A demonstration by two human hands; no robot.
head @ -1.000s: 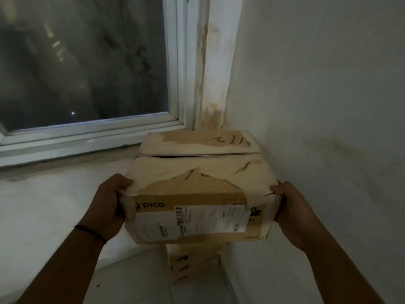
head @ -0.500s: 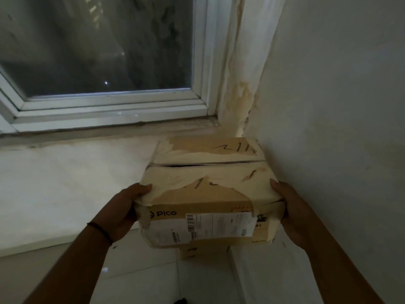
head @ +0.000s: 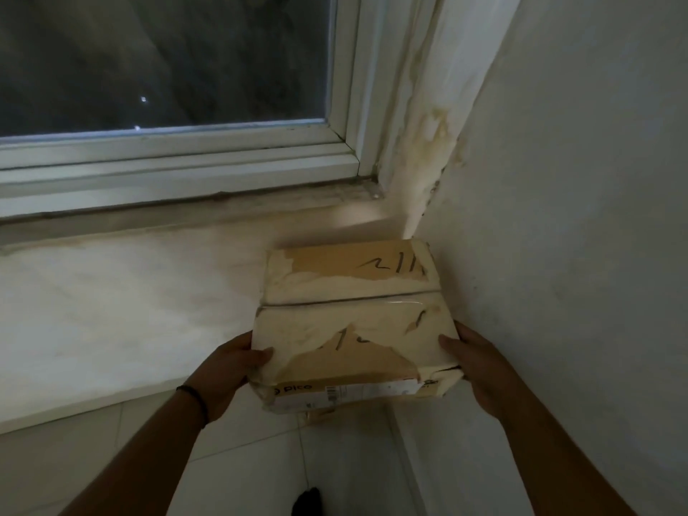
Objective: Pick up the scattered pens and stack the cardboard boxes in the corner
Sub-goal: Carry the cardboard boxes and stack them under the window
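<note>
Both hands on one cardboard box (head: 353, 322), held in the corner where the window wall meets the right side wall (head: 577, 255)

Left hand (head: 227, 370) grips the box's left side near the front corner: thumb lies on the top face, fingers go down the side and are hidden. Right hand (head: 473, 355) grips the right side the same way, thumb tip on the top face, rest of the fingers behind the box edge. Black band (head: 195, 402) on the left wrist

Box top faces the camera, slightly tilted. Pale tape covers most of the top, torn away in patches so brown cardboard shows, with black marker strokes on the bare parts. A seam runs left to right across the middle of the top. Front face carries a "pico" logo and a white shipping label with a barcode. Front right corner looks crushed and split

Box's right edge is just beside the side wall; cannot tell whether it touches. Far edge sits near the stained, peeling corner strip (head: 428, 150). A bit of another cardboard box (head: 316, 415) shows right under the front edge, mostly hidden; cannot tell whether the held one rests on it

Window (head: 167, 68) with white frame above left, pale stone sill (head: 111, 310) below it, white tiled floor (head: 260, 459) at the bottom. Small dark shape (head: 307, 502) at the bottom edge, too dark to identify. No pens in view
</note>
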